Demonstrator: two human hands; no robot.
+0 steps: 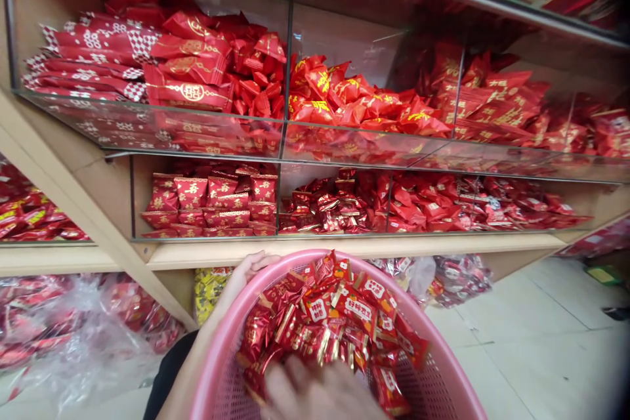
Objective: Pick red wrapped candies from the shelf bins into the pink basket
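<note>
A pink plastic basket (216, 348) with a perforated wall is in front of me at the bottom of the view. Inside lies a heap of small red wrapped candies (359, 308), some with white labels and gold print. My left forearm runs along the outside of the basket, and my left hand (252, 269) holds its far left rim. Down among the candies at the near side is my right hand (315, 390), smeared by motion. Whether its fingers hold any candy is not visible.
Wooden shelves (354, 246) with glass-fronted compartments stand ahead, filled with red packets (189, 88) and red sweets (211, 203). Clear plastic bags of packets (83, 335) lie low at left. A yellow bag (209, 289) sits under the shelf. Tiled floor (536, 341) shows at right.
</note>
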